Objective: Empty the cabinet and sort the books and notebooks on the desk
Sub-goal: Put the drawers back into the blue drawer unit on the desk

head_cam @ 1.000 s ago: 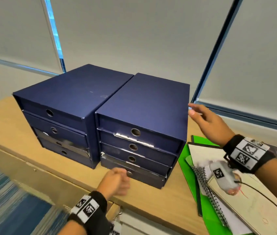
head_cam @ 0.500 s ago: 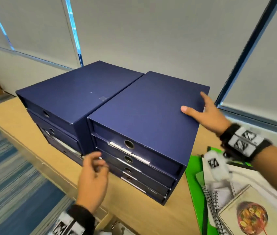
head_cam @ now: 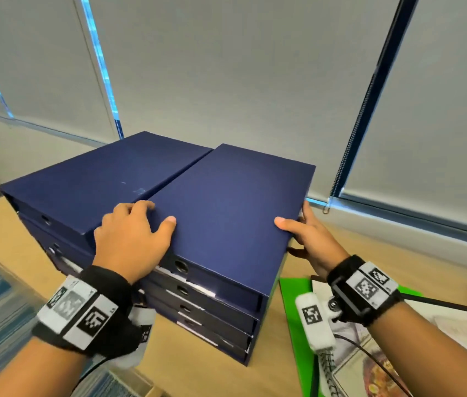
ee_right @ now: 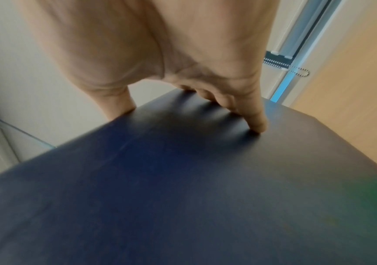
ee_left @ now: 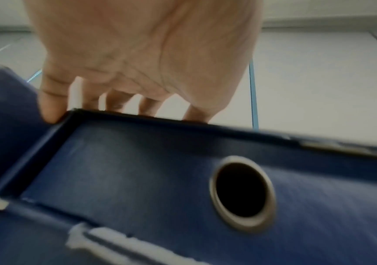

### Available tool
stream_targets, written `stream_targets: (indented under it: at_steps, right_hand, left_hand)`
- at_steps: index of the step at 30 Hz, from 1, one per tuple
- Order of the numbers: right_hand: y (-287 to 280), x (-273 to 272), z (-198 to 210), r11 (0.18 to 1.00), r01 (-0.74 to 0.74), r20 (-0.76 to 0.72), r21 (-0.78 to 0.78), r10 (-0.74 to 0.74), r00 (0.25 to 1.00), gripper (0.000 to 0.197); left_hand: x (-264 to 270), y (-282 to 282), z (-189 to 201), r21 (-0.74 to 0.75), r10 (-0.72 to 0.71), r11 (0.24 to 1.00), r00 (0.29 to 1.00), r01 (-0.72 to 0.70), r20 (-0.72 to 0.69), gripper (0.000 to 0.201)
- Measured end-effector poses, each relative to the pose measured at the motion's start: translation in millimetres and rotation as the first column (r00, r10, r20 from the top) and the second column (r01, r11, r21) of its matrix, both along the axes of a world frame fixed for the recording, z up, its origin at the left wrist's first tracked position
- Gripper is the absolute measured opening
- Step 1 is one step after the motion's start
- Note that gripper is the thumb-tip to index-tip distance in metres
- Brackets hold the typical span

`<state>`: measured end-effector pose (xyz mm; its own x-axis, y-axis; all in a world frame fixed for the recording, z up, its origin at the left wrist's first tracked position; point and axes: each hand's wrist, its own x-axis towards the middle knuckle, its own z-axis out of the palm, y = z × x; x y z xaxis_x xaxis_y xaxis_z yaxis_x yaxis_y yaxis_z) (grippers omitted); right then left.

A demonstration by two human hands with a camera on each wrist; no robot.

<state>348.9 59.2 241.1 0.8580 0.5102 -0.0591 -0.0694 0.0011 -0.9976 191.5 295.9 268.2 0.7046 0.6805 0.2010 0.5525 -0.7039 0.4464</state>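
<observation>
Two navy drawer cabinets stand side by side on the wooden desk [head_cam: 198, 368]. My left hand [head_cam: 140, 224] grips the front left top corner of the right cabinet [head_cam: 226, 210], thumb on its lid, fingers curled at the seam with the left cabinet [head_cam: 97, 179]. My right hand [head_cam: 298, 227] grips the same cabinet's right top edge. In the right wrist view its thumb hooks over the top and its fingers [ee_right: 255, 123] press the side wall [ee_right: 182, 188]. The left wrist view shows the top drawer's ring pull [ee_left: 242, 190]. All drawers look pushed in, with white paper edges showing.
To the right of the cabinets lie a green folder [head_cam: 292, 310], a spiral notebook [head_cam: 326, 371] and a book with a food picture [head_cam: 369, 373]. Window blinds and a bead chain [head_cam: 341, 167] stand close behind. The desk's front edge runs at the left, with carpet below.
My left hand rose from the lower drawer fronts to the right cabinet's top corner. My right hand slid nearer along its right edge and took hold. The head view moved higher.
</observation>
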Motion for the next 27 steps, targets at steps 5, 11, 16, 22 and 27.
stream_targets:
  at_steps: [5,11,16,22,27]
  right_hand:
    - [-13.6,-17.2,-11.0,0.994,0.064,-0.029,0.089,-0.062,0.998,0.050]
    - [-14.0,-63.5,-21.0,0.945,0.111,-0.125,0.308,-0.075,0.989,0.046]
    - [-34.5,-112.6,-22.2,0.949,0.068,-0.137,0.308,-0.026,0.990,0.051]
    - [-58.6,-175.6,-14.1,0.966,0.051,-0.213,0.253,0.004,0.977,0.052]
    - [-83.8,-231.8,-1.5,0.994,0.046,-0.208,0.102,-0.024,0.978,0.046]
  left_hand:
    - [-22.5,-19.7,-3.7,-0.146,-0.013,0.989,0.993,0.030,0.117,0.048]
    - [-63.3,-31.3,-6.6,-0.265,0.024,0.962,0.947,0.065,0.320,0.038]
    - [-114.1,-39.5,-11.9,-0.361,0.011,0.919,0.905,0.159,0.425,0.026]
    - [-187.7,-38.6,-23.2,-0.549,0.027,0.771,0.845,0.322,0.534,0.021]
    - [-235.0,-18.9,-39.8,-0.762,0.122,0.443,0.810,0.473,0.574,0.028]
